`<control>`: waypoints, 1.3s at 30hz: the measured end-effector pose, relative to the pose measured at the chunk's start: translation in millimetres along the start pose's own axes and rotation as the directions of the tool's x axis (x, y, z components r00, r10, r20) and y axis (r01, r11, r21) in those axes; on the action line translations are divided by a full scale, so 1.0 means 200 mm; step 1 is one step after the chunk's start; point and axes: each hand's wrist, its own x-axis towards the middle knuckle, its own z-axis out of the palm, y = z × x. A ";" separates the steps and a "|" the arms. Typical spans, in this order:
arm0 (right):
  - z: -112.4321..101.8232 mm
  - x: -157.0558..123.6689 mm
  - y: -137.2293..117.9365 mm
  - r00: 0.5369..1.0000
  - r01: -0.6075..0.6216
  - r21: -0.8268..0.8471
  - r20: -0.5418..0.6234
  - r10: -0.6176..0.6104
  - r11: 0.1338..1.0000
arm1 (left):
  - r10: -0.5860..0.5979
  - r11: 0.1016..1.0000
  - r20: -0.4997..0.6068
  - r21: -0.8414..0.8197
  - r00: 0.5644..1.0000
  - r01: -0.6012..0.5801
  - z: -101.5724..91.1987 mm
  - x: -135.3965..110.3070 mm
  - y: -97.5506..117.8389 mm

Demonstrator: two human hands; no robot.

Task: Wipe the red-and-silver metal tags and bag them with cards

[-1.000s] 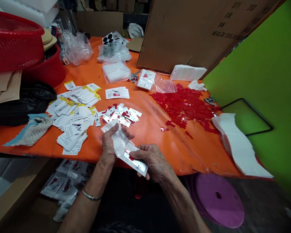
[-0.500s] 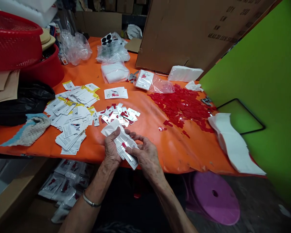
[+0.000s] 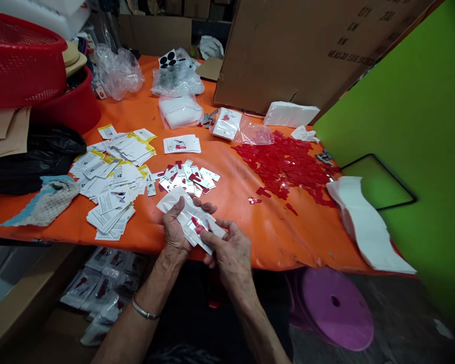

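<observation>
Over the near edge of the orange-covered bench (image 3: 250,222), the left hand (image 3: 176,222) clasps a plastic pouch (image 3: 170,200) between thumb and fingers; the right hand (image 3: 231,247) pinches its lower end, thumb beside a red tab (image 3: 197,225). Small white-and-red pieces (image 3: 195,178) lie just beyond the hands, printed leaflets (image 3: 116,199) to their left, heaped red tabs (image 3: 288,167) off to their right.

Heaped red parts (image 3: 288,164) and a shipping carton (image 3: 280,55) suggest a workshop.
</observation>
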 end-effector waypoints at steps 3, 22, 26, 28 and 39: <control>0.02 0.01 -0.03 1.000 0.025 -0.025 0.011 -0.025 0.999 | -0.019 1.000 0.001 -0.008 1.000 0.019 0.00 0.00 0.01; 0.02 0.07 0.07 0.997 0.047 0.243 0.048 -0.061 0.969 | 0.048 0.999 0.065 0.010 0.997 -0.049 0.00 -0.01 0.03; 0.01 0.10 0.11 0.986 0.166 0.159 -0.018 -0.165 0.973 | 0.061 0.997 0.088 0.037 0.994 -0.065 0.01 -0.02 0.00; 0.03 0.12 0.13 0.963 0.255 0.088 -0.117 -0.245 0.963 | 0.051 0.998 0.090 0.040 0.995 -0.055 0.01 -0.03 -0.02; 0.09 0.17 0.07 0.971 0.241 0.132 -0.039 -0.238 0.962 | -0.010 0.999 0.095 0.050 0.995 0.005 0.00 -0.03 -0.02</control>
